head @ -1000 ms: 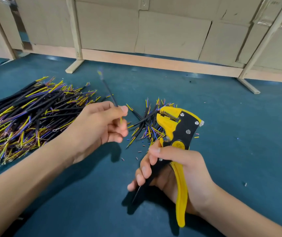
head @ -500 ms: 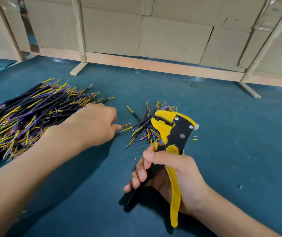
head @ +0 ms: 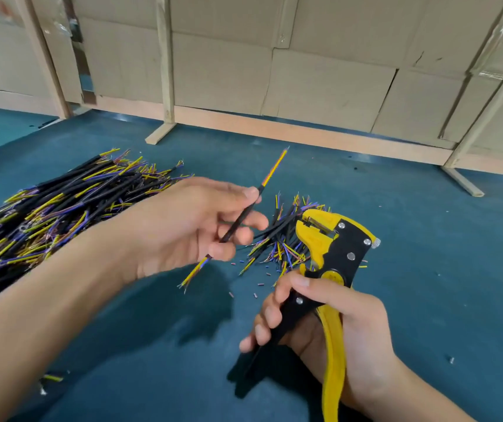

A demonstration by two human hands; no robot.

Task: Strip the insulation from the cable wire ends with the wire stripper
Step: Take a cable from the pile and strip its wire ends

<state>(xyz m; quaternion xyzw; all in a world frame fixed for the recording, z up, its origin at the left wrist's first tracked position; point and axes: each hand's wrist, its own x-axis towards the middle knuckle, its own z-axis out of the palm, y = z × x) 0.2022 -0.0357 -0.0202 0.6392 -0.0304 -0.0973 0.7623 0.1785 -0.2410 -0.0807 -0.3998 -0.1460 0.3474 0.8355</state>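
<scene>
Change: since half a second ago, the left hand (head: 201,220) is lifted off the big cable pile (head: 55,208) with one cable (head: 238,220) pinched in its fingers.
Stripper: wire stripper (head: 329,254) is gripped by the right hand (head: 335,324), handles spread.
Next: one frayed end should be fed squarely into the open jaws.
Caution: loose strands should be kept together.

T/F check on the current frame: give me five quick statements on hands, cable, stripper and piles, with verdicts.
1. The left hand holds a single black cable. True.
2. The right hand grips the yellow and black wire stripper. True.
3. The held cable is clamped in the stripper. False: it is apart from the tool, up in the left hand.
4. The big cable pile lies on the person's right. False: it lies on the left.
5. A smaller cable pile lies behind the stripper's head. True.
</scene>
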